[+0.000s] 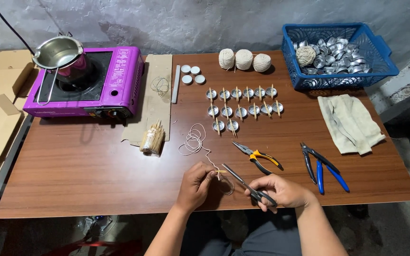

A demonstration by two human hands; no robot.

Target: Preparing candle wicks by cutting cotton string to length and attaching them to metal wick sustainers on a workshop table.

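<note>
My left hand (196,185) pinches a white string (193,141) near the table's front edge, where a small yellow stick (220,171) lies against the string. The string runs back to a loose coil on the table. My right hand (281,190) grips black-handled scissors (243,182), their blades pointing toward the string beside my left fingers. Rows of small metal cups with sticks laid across them (243,106) stand further back.
Yellow-handled pliers (258,156) and blue-handled pliers (321,166) lie right of the hands. A bundle of sticks (152,138), a purple portable stove (88,83) with a steel pot (59,53), three string balls (244,59), a blue basket (385,64) of metal cups and a folded cloth (349,123) share the table.
</note>
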